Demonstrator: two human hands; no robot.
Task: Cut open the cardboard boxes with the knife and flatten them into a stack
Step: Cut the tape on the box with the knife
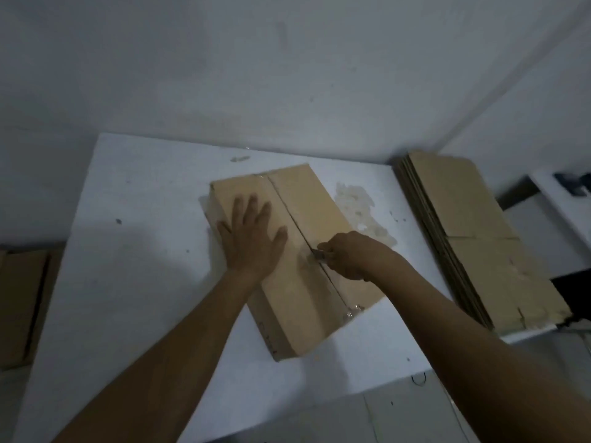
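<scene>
A closed brown cardboard box (307, 203) lies on the white table (134, 282), its taped centre seam running from far left to near right. My left hand (251, 236) presses flat on the box's left flap with fingers spread. My right hand (350, 255) grips a small knife (316, 253) whose blade sits in the seam about midway along it. The seam beyond the blade looks split; clear tape still shines at the near end. Most of the knife is hidden inside my fist.
A stack of flattened cardboard boxes (473, 238) lies at the table's right edge. A heap of crumpled clear tape (358, 209) sits just right of the box. More cardboard (22, 305) rests lower at the far left. White walls close in behind.
</scene>
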